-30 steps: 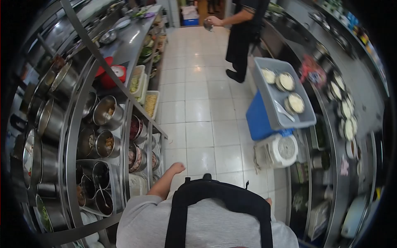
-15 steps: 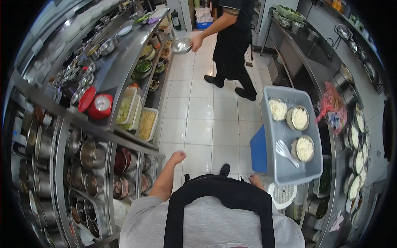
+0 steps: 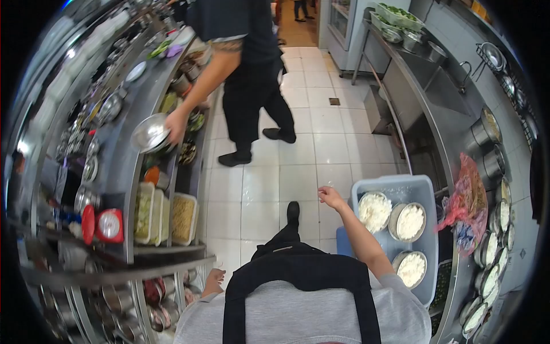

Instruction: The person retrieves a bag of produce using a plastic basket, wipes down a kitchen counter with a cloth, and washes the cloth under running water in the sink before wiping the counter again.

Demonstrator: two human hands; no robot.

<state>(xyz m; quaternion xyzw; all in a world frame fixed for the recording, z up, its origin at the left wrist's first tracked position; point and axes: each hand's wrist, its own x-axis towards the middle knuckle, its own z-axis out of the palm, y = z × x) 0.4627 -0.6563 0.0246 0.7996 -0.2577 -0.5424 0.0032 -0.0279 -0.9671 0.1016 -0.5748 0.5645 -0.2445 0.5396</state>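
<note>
My left hand [image 3: 215, 282] hangs low beside the steel shelf rack, touching nothing, its fingers loosely apart. Stretched forward over the tiled floor, my right hand [image 3: 330, 197] is empty with fingers partly spread. To its right stands a grey plastic tub [image 3: 431, 229] holding round metal containers of white rice, among them a left one [image 3: 374, 212], a middle one [image 3: 410, 222] and a near one [image 3: 412, 269]. My right forearm passes in front of the tub's left side.
A co-worker [image 3: 252, 74] in black walks ahead on the left, holding a metal bowl [image 3: 151, 133] over the counter. A red scale [image 3: 109, 225] and food tubs [image 3: 184, 219] are at left. A pink plastic bag [image 3: 468, 198] and rice bowls line the right counter.
I have moved forward along the aisle. My right hand has swung forward and my left hand back. The co-worker has moved to the left, bringing the metal bowl over the left counter.
</note>
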